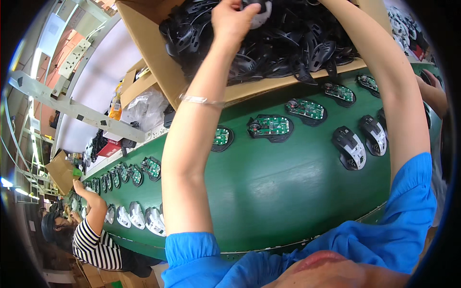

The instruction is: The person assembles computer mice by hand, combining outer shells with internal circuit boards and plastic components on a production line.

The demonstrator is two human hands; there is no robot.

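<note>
My left hand reaches over a cardboard box at the far edge of the green bench. Its fingers are closed on a curved grey-and-black plastic part, cut off by the top edge. Below it, the box holds a heap of black plastic shell parts. My right forearm stretches over the box's right side; the hand lies beyond the top edge. Between my arms, open computer mice with green circuit boards stand in a row before the box. Nearer sit mice with black-and-white covers.
Further mice with bare boards and white-covered mice line the green bench to the left. A co-worker in a striped shirt reaches over there. Another person's hand shows at the right. A small carton holds clear plastic.
</note>
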